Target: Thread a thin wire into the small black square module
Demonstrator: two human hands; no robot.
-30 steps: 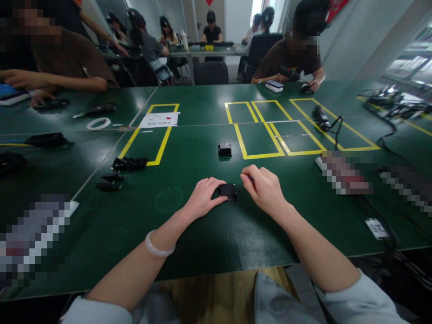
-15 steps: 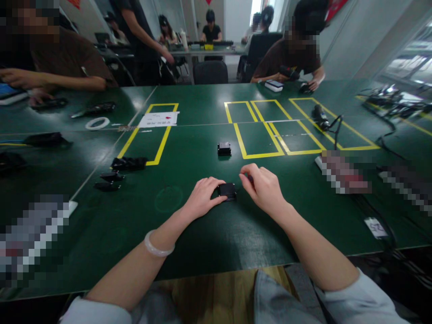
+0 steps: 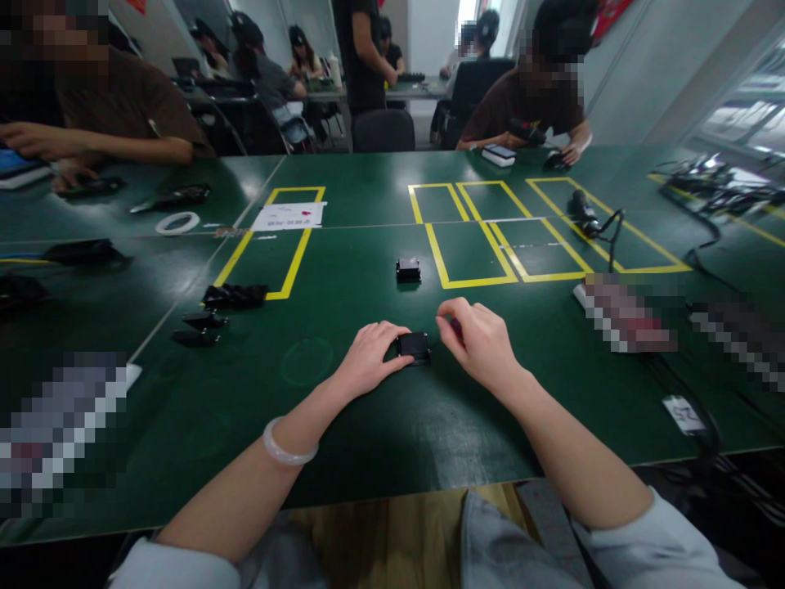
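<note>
My left hand (image 3: pixel 374 358) is closed on a small black block-shaped part (image 3: pixel 414 348) that lies on the green table, thumb at its near side and fingers at its far side. Small pale bits, perhaps screw ends, show at the part's edges. Just right of it, my right hand (image 3: pixel 479 337) is curled into a pinch. A thin dark line runs from these fingers toward the part, but what they hold is mostly hidden. Farther off on the table stands a similar black part (image 3: pixel 408 270), touched by neither hand.
Several black parts (image 3: pixel 235 296) lie at the left, near a yellow tape outline. A white ring (image 3: pixel 177 223) and a paper sheet (image 3: pixel 289 216) are beyond. Blurred devices flank me, with cables (image 3: pixel 693 192) at the right. Co-workers sit across the table (image 3: pixel 361 409).
Both my hands and the black part look nearly unmoved. In the background, a standing person has moved to the right, uncovering a seated person.
</note>
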